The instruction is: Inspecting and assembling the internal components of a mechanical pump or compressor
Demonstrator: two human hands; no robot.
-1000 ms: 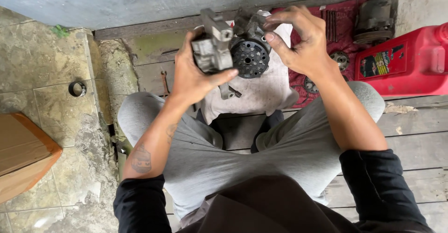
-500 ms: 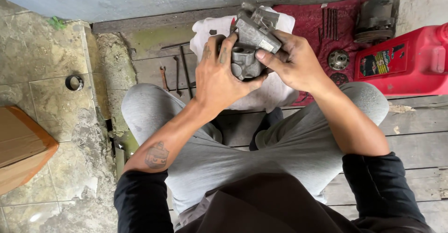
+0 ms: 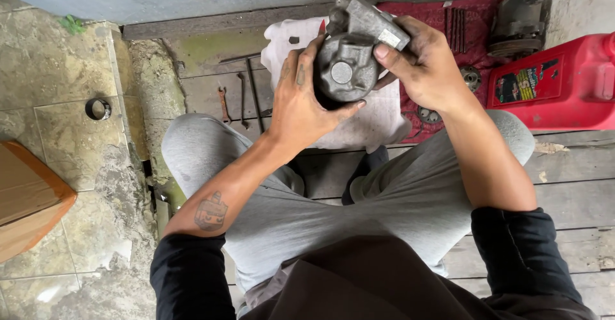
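I hold a grey cast-metal engine part, a rounded housing with a blocky mount on top, above my knees. My left hand cups its left and lower side, thumb under the round face. My right hand grips its right side, fingertips on the blocky top. Under it a white cloth lies on the wooden boards.
A red plastic canister stands at the right. A red mat holds metal parts, including a pulley-like unit and small round pieces. Wrenches lie on the boards at left. A metal ring and a cardboard box rest on the stone floor.
I have turned the metal part over in both hands: its dark gear-like face showed a second ago, and a plain rounded grey face points at me now. Hands shifted their grip.
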